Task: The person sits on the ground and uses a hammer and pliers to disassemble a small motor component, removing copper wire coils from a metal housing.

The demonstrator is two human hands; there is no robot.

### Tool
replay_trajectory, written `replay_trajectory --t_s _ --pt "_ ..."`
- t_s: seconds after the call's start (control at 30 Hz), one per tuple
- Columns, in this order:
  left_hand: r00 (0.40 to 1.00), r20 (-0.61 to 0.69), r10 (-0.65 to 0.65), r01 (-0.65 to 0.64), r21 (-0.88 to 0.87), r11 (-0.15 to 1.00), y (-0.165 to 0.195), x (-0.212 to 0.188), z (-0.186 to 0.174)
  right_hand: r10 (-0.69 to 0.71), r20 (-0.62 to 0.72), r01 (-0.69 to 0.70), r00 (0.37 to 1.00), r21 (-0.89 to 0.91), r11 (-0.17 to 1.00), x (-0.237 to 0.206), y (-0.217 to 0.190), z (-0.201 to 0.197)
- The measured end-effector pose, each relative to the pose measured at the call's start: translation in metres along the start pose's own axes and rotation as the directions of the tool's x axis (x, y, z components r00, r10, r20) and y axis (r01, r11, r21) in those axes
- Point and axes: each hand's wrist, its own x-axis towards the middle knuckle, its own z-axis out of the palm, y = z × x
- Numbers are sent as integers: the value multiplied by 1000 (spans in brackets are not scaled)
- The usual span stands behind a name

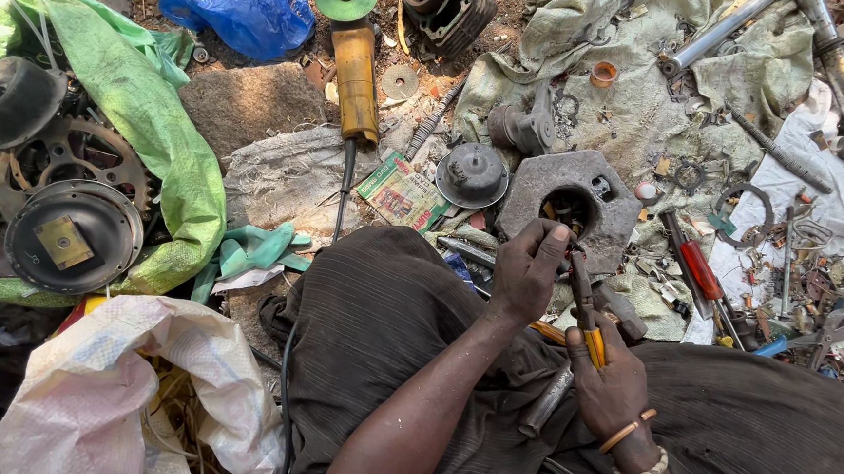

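pliers [588, 320] jaws vanish behind left hand [527, 273]; right hand [608, 380] grips handles.

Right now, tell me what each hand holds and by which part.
Right hand grips pliers by the yellow handles; left hand pinches something small, unclear what.

ground [255, 100] — bare dirt | cloth [634, 123] spread out | dappled daylight
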Motion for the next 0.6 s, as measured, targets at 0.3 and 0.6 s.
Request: replay_trajectory --t_s 0.3,0.6 --pt "985 163 -60 105 -285 953 -28 14 -9 15 462 -405 887 761 507 -8 -11 8" --pt "963 250 -101 168 -264 950 -26 32 -16 53 405 -356 913 725 590 5 -12 20"
